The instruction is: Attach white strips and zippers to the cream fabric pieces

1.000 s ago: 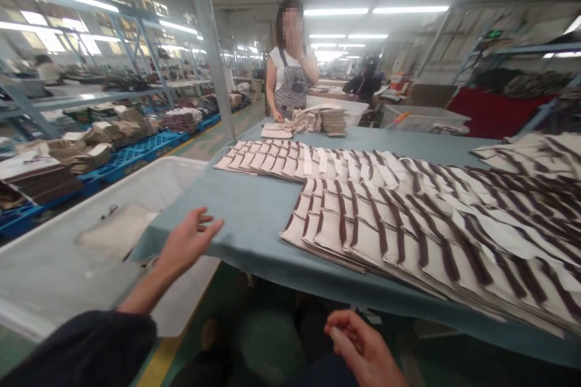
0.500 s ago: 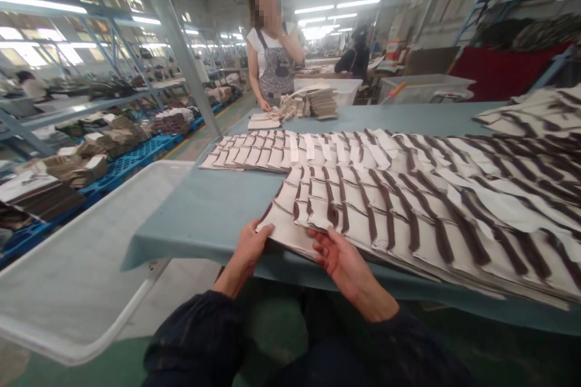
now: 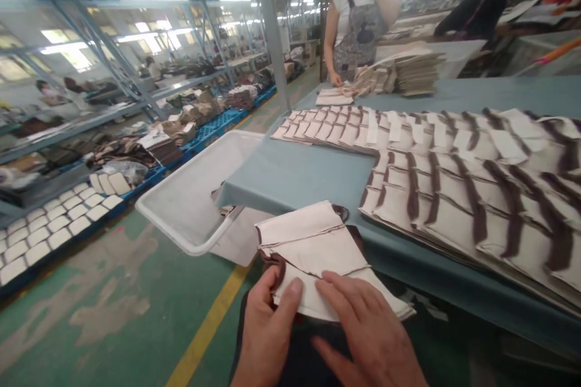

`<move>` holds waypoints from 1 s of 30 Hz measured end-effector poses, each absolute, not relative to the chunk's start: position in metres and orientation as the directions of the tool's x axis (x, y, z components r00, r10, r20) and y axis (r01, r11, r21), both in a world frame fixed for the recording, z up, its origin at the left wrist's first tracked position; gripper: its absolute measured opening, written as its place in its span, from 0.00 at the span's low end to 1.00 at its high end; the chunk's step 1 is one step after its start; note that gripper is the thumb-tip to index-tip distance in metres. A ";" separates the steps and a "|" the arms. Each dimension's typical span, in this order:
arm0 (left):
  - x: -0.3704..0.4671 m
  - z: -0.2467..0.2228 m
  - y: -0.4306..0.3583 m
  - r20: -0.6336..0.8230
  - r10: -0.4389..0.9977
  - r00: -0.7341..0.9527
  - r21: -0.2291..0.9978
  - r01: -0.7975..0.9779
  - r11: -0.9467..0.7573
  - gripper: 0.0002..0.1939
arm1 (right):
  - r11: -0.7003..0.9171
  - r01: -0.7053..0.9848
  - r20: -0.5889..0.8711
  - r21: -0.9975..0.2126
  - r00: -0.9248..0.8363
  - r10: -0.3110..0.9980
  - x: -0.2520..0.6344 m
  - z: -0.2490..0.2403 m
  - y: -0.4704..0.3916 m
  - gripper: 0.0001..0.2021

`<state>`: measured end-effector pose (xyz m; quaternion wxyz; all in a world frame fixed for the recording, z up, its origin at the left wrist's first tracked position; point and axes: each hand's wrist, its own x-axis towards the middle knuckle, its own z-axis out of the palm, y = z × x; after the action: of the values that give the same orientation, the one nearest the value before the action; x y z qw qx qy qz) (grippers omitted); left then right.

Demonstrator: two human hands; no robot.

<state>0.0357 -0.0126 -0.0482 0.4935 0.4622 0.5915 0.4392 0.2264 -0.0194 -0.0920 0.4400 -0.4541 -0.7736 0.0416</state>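
A few cream fabric pieces with dark brown edging [image 3: 313,239] are held in front of me, off the front edge of the table. My left hand [image 3: 270,326] grips their near left corner, thumb on top and fingers beneath. Flat across the near side of the pieces lies my right hand [image 3: 370,323], its fingers stretched out and its thumb apart. Overlapping rows of similar cream and brown pieces [image 3: 458,193] cover the right part of the blue-green table [image 3: 313,172].
A white plastic bin [image 3: 181,242] stands left of the table. Across the table a person in a patterned apron [image 3: 361,36] stands by a stack of beige pieces [image 3: 415,72]. Blue pallets with fabric stacks [image 3: 218,124] line the floor at left, beyond a metal post [image 3: 272,30].
My hands have taken some fabric pieces from the left end of the near row and drawn them towards me, off the table. The view has swung left and down.
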 end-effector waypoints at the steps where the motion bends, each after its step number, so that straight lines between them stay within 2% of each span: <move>1: 0.038 -0.048 -0.020 -0.158 0.985 -0.070 0.978 0.128 0.166 0.29 | 0.621 0.682 0.683 -0.385 -0.241 0.689 0.220 -0.092 -0.023 0.19; 3: 0.035 -0.049 -0.034 -0.093 0.994 -0.062 0.977 0.186 0.103 0.26 | 0.645 0.673 0.693 -0.362 -0.268 0.669 0.219 -0.092 -0.023 0.18; 6: 0.016 -0.053 -0.047 0.136 0.980 -0.145 0.942 0.326 -0.083 0.23 | 0.655 0.590 0.628 -0.473 -0.295 0.720 0.231 -0.088 -0.022 0.12; 9: 0.005 -0.062 -0.052 0.414 0.901 -0.129 0.783 0.556 -0.280 0.19 | 0.617 0.538 0.541 -0.574 -0.316 0.779 0.242 -0.084 -0.036 0.09; 12: 0.012 -0.069 -0.056 0.568 0.823 0.000 0.626 0.648 -0.432 0.23 | 0.508 0.543 0.385 -0.669 -0.332 0.861 0.246 -0.081 -0.057 0.10; 14: 0.022 -0.071 -0.061 0.605 0.794 0.057 0.606 0.614 -0.506 0.18 | 0.412 0.546 0.261 -0.729 -0.335 0.905 0.247 -0.081 -0.071 0.14; 16: 0.032 -0.073 -0.066 0.594 0.798 0.097 0.641 0.542 -0.543 0.12 | 0.340 0.545 0.172 -0.767 -0.336 0.926 0.248 -0.080 -0.082 0.16; 18: 0.039 -0.076 -0.070 0.584 0.806 0.095 0.670 0.504 -0.545 0.12 | 0.325 0.542 0.140 -0.775 -0.354 0.925 0.249 -0.079 -0.089 0.15; 22: 0.042 -0.080 -0.070 0.584 0.812 0.006 0.671 0.560 -0.486 0.20 | 0.385 0.583 0.192 -0.715 -0.366 0.911 0.247 -0.071 -0.090 0.17; 26: 0.041 -0.081 -0.067 0.620 0.782 0.054 0.624 0.569 -0.535 0.21 | 0.504 0.613 0.300 -0.608 -0.409 0.862 0.244 -0.066 -0.085 0.17; 30: 0.044 -0.085 -0.069 0.668 0.742 0.062 0.566 0.605 -0.560 0.21 | 0.524 0.654 0.361 -0.546 -0.381 0.851 0.240 -0.072 -0.088 0.17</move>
<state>0.0441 -0.0685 -0.0849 0.0678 0.7257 0.4642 0.5033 0.2396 -0.0878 -0.0716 0.3109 -0.4612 -0.8157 0.1587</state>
